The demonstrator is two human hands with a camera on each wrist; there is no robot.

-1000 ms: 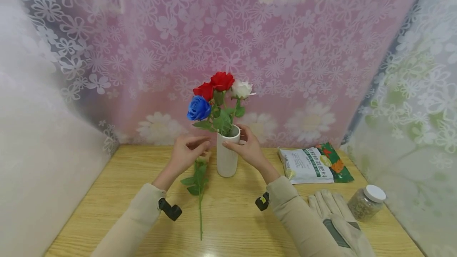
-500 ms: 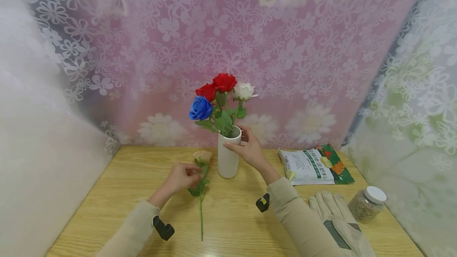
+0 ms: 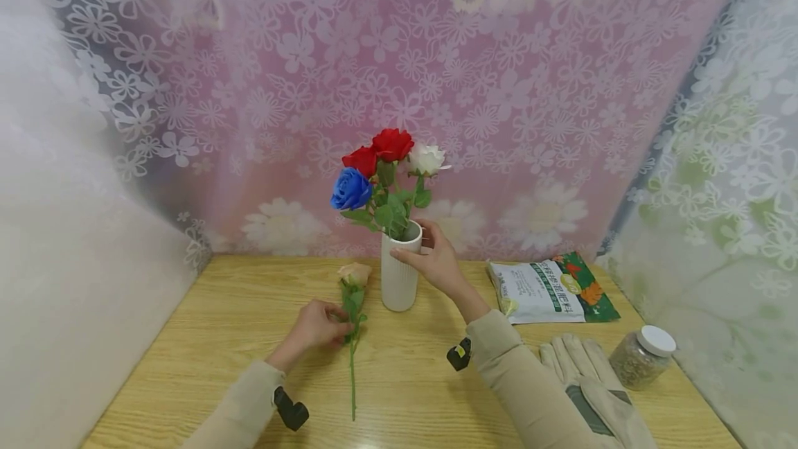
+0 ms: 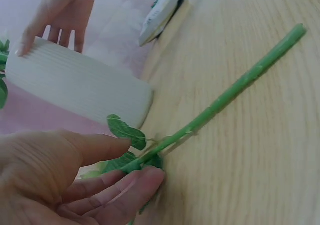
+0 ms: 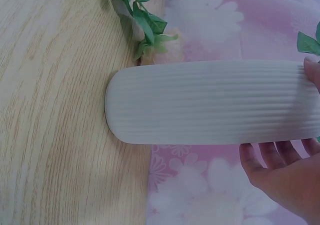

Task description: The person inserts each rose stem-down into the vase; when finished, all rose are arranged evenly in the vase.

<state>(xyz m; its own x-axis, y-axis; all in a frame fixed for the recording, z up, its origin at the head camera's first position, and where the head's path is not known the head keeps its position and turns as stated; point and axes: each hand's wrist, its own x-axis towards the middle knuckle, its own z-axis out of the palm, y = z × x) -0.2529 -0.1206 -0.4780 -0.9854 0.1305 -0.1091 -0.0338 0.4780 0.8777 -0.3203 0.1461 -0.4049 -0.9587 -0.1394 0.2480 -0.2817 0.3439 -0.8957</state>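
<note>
A peach rose with a long green stem lies on the wooden table. My left hand is at its leaves, and in the left wrist view the stem runs between thumb and fingers. The bloom points away from me, beyond the hand. Just right of it stands a ribbed white vase, upright, holding two red roses, a blue rose and a white rose. My right hand grips the vase near its rim, thumb in front and fingers on the far side.
A white and green printed bag lies at the back right. Pale work gloves rest beside my right forearm, with a white-lidded jar of small granules to their right. A pink flowered curtain hangs behind the table.
My left hand has come down from beside the vase to the peach rose, then slightly lower along its stem. The right hand stays on the vase.
</note>
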